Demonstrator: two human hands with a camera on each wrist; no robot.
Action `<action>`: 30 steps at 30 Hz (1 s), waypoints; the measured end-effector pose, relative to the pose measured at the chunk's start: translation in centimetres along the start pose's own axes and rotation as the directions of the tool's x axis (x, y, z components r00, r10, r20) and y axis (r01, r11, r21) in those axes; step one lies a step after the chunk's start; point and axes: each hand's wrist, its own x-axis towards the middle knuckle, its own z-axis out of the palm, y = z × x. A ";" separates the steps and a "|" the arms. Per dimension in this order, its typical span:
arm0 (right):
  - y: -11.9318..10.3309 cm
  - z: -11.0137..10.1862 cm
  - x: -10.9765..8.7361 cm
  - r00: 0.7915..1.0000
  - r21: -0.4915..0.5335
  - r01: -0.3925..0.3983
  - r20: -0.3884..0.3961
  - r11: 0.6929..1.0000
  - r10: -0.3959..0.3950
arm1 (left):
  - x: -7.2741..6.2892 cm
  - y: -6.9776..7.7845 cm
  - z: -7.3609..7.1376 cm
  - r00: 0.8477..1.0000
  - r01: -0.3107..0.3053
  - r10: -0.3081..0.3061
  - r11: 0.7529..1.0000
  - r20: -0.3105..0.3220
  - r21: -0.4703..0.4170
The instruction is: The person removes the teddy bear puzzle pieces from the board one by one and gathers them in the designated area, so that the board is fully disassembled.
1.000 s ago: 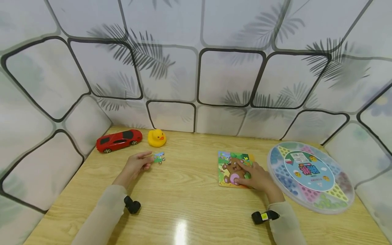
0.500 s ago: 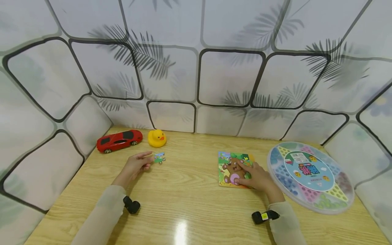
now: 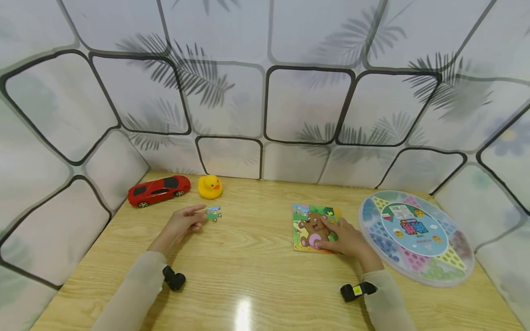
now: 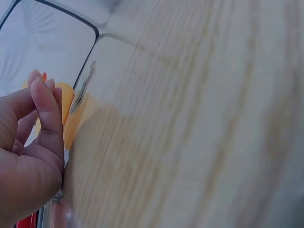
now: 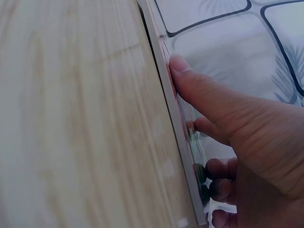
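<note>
A small jigsaw piece (image 3: 214, 213) in blue and green lies flat on the wooden table, just off the fingertips of my left hand (image 3: 182, 225). In the left wrist view that piece (image 4: 83, 88) shows nearly edge-on past the fingers, which hang loosely curled around nothing. My right hand (image 3: 348, 239) rests on a square bear puzzle (image 3: 308, 230), thumb and fingers spread over its right side and hiding part of the picture. Seen low in the right wrist view, the puzzle's thin edge (image 5: 173, 114) runs beneath the thumb and fingertips.
A red toy car (image 3: 159, 191) and a yellow rubber duck (image 3: 210, 187) stand at the back left. To the right of the puzzle lies a large round board game (image 3: 416, 236) in clear plastic. A patterned cloth wall (image 3: 232, 101) closes off the table's back and sides.
The head view has shifted a little, so everything appears slightly farther left. Both hands stay where they were, and neither the piece nor the puzzle has moved on the table.
</note>
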 end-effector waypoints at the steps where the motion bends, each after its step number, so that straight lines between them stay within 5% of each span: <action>1: 0.0 0.0 0.0 1.000 -0.004 0.005 0.000 1.000 -0.005 | 0.0 0.0 0.1 1.000 -0.010 0.010 1.000 0.009 0.000; 7: 0.5 0.0 0.3 1.000 -0.001 0.019 0.004 1.000 -0.019 | 0.1 0.6 1.6 0.995 -0.057 0.056 0.998 0.082 0.016; 14: 0.5 0.1 0.2 0.999 0.026 0.033 0.004 0.999 -0.034 | 0.9 1.6 5.0 0.983 -0.085 0.080 0.996 0.165 0.027; 30: 1.1 0.3 -0.2 0.991 0.026 0.128 -0.048 0.991 -0.127 | 2.5 2.5 13.4 0.925 -0.125 0.124 0.992 0.359 -0.020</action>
